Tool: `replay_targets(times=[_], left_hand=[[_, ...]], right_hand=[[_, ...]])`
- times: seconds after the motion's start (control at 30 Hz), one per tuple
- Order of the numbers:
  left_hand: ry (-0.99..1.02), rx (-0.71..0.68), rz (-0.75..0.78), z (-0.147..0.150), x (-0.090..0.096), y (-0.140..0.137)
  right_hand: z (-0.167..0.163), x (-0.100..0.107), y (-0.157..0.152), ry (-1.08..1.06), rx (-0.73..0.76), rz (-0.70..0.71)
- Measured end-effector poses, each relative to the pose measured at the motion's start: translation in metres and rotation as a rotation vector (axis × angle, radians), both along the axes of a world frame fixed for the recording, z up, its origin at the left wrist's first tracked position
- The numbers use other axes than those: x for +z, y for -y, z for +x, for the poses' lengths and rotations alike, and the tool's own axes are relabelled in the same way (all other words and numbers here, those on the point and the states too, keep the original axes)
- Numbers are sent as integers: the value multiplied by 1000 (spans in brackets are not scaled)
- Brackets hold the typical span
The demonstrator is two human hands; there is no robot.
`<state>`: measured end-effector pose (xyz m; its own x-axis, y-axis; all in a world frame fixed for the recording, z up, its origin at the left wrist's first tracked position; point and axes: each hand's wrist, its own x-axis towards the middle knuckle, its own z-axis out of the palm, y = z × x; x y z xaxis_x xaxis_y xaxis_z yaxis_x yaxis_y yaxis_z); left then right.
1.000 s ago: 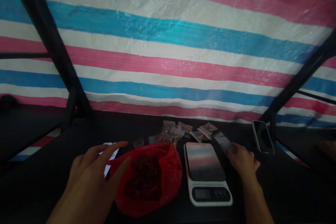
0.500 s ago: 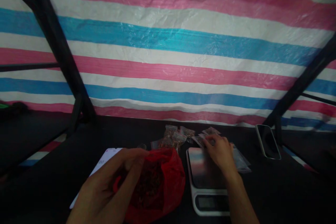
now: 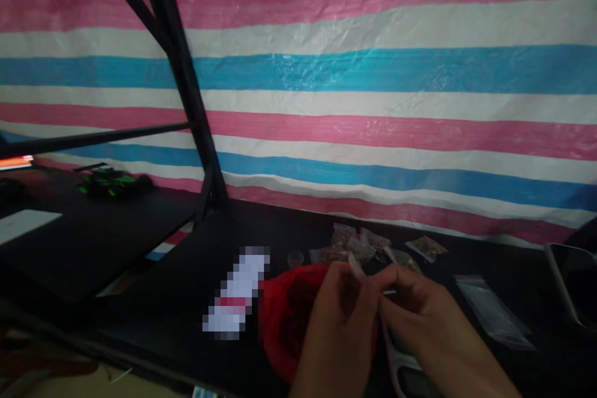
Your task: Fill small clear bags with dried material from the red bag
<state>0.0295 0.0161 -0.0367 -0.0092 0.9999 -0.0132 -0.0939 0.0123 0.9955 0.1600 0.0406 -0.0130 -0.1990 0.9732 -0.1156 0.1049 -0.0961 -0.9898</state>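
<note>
Both hands meet over the near edge of the dark black tabletop (image 3: 153, 286), pinching one small clear plastic zip pouch (image 3: 357, 268) between them; the left hand (image 3: 338, 329) has thumb and fingers closed on the pouch's near side, and the right hand (image 3: 422, 320) is closed on its other side, fingertips drawn together as if parting the mouth, though whether the mouth is open cannot be told in this dim light; the pouch looks empty, held just above the crumpled red plastic bag of dark dried material (image 3: 291, 317), which lies open beneath the left hand; only a white corner of the flat kitchen scale (image 3: 396, 364) shows under the right wrist, its plate hidden; behind the hands, a cluster of small clear pouches already filled with brownish bits (image 3: 354, 245) lies near the striped pink, white and blue tarpaulin wall (image 3: 373, 106), so several portions seem done; a flat stack of unused clear pouches (image 3: 492, 314) lies to the right, well apart, and the red bag looks far from spent, so a good deal appears left.
</note>
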Motion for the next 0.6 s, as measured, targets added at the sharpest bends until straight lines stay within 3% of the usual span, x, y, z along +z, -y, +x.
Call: replay_targets(times=[0.1,0.37,0.6], left_hand=[[-31,40,10,-10,3,-5],[-30,-130,8,-35,4,-2],[-179,-103,-19,-48,5,1]], right_hand=[[-13,-5,-2,10,25,4],[1,-23,-2,-172,237,-69],[-11,-12,2,-164,188,-115]])
